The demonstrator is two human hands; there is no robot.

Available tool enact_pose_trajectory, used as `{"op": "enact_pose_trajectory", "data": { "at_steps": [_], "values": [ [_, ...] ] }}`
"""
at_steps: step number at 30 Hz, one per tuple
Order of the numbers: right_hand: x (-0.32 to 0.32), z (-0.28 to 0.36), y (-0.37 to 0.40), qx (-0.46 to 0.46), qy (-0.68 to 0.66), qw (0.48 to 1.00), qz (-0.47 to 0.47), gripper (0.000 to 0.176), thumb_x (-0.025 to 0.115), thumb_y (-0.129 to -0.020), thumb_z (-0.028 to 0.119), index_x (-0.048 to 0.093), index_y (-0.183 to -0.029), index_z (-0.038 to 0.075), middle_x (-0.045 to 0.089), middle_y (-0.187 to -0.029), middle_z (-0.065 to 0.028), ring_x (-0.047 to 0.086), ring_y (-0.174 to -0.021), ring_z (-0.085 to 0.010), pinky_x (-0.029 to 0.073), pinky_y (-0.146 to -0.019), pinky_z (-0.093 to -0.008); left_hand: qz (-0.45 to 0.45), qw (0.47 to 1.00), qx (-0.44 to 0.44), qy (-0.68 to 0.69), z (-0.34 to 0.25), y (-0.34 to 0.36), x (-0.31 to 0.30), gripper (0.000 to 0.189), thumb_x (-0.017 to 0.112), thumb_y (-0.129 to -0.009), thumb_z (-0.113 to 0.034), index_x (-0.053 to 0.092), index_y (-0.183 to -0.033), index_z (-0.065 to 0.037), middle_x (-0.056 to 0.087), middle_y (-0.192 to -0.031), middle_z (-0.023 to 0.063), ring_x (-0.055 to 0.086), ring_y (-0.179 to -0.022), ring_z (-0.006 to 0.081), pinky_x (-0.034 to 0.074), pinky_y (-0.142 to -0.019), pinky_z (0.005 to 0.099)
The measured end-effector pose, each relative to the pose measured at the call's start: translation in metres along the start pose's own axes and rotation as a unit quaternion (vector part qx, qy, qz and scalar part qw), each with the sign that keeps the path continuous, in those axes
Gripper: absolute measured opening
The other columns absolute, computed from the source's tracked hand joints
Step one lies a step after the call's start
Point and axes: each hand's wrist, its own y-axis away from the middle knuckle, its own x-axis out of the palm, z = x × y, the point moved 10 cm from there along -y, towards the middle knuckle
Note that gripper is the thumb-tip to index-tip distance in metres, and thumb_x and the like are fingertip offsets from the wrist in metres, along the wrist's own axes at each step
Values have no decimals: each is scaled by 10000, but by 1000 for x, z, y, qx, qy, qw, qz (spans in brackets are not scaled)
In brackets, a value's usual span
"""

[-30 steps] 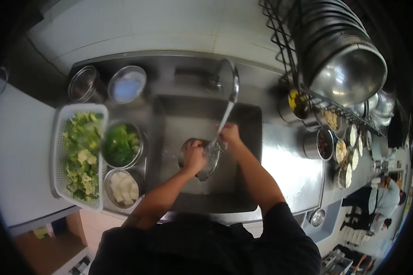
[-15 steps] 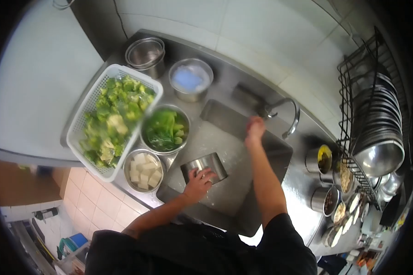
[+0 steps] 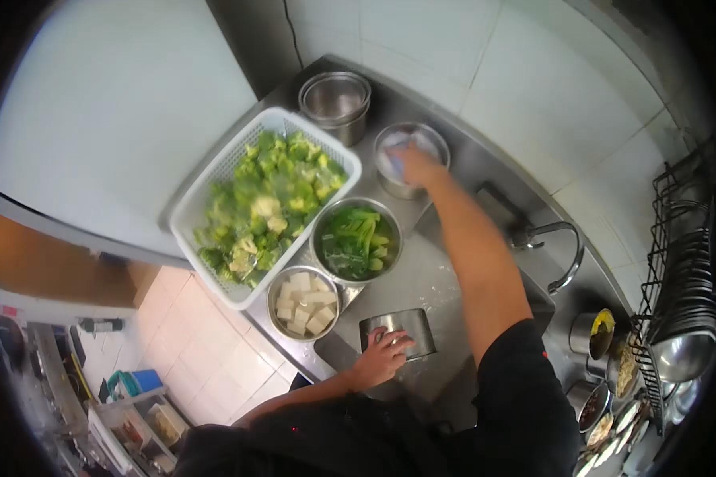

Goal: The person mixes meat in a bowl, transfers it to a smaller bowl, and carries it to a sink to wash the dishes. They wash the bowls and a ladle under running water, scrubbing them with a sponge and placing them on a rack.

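My left hand grips a metal pot that lies tilted in the steel sink. My right hand reaches into a round metal bowl holding something pale blue; its fingers are blurred and partly hidden there. Near the bowl stand a pot of green leaves and a pot of white cubes. The curved faucet is to the right of my right forearm.
A white basket of broccoli and cauliflower stands at the left. Stacked metal pots are behind it. A wire rack with stacked bowls and several food containers are at the right.
My right hand has moved from beside the faucet to the bowl with the blue thing. My left hand still has the pot. The whole view has shifted.
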Motion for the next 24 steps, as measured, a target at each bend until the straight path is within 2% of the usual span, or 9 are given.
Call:
{"op": "enact_pose_trajectory", "data": {
  "at_steps": [6,10,12,14,16,19,20,23,24],
  "values": [
    [-38,-23,9,79,-42,994,-68,351,593,-793,31,614,-1121,155,547,-1229,-214,578,-1091,-422,495,-911,-467,-7,999,-48,14,11,-3,-5,122,666,-579,-77,588,-672,-95,544,-1272,-6,417,-1286,239,292,-992,551],
    [-98,-57,97,70,-241,864,-436,341,620,-761,-8,583,-1095,54,606,-1078,-171,610,-1003,-315,480,-878,-393,-66,982,-160,76,37,-10,0,113,629,-607,-17,585,-699,-64,565,-1250,24,428,-1285,266,271,-1020,542],
    [-76,-63,184,124,-427,798,-407,364,631,-785,1,554,-1139,30,598,-1055,-97,586,-973,-210,463,-875,-337,-123,957,-232,119,62,-8,9,112,631,-626,-15,591,-724,-49,576,-1248,43,434,-1283,279,273,-1031,536],
    [-37,-50,288,188,-477,775,-368,315,617,-830,40,550,-1138,52,573,-1042,-19,540,-967,-127,439,-874,-284,-211,902,-353,132,97,0,8,161,580,-652,76,445,-643,-11,649,-1198,101,588,-1089,334,440,-894,418],
    [34,-29,387,274,-528,748,-295,244,578,-835,77,585,-1078,71,548,-971,15,518,-893,-100,429,-784,-260,-225,898,-344,160,98,-6,14,191,603,-677,64,430,-642,-10,658,-1189,109,606,-1053,340,465,-838,402],
    [148,29,476,447,-649,600,-134,383,555,-817,44,591,-1198,48,589,-927,11,540,-824,-111,430,-716,-253,-217,889,-328,235,64,-18,29,259,667,-742,-5,433,-632,-19,659,-1200,102,596,-1112,320,437,-899,419],
    [182,50,475,385,-750,524,-123,422,554,-840,66,564,-1261,47,607,-927,4,562,-805,-123,439,-688,-265,-174,916,-292,215,36,-33,32,256,668,-745,-12,439,-631,-23,657,-1207,97,574,-1157,307,384,-951,445],
    [132,94,461,329,-661,647,-191,405,548,-881,133,550,-1277,50,601,-1031,-10,563,-892,-129,451,-751,-283,-98,951,-188,227,-2,-65,32,67,582,-718,42,586,-754,-15,622,-1265,82,480,-1282,298,253,-1030,529],
    [146,95,464,231,-560,796,-27,399,542,-899,172,546,-1276,44,567,-1197,-62,545,-1067,-188,431,-905,-327,-90,960,-150,217,-10,-72,27,119,557,-711,54,608,-794,-14,621,-1266,80,471,-1291,299,243,-1038,534]
  ]
}}
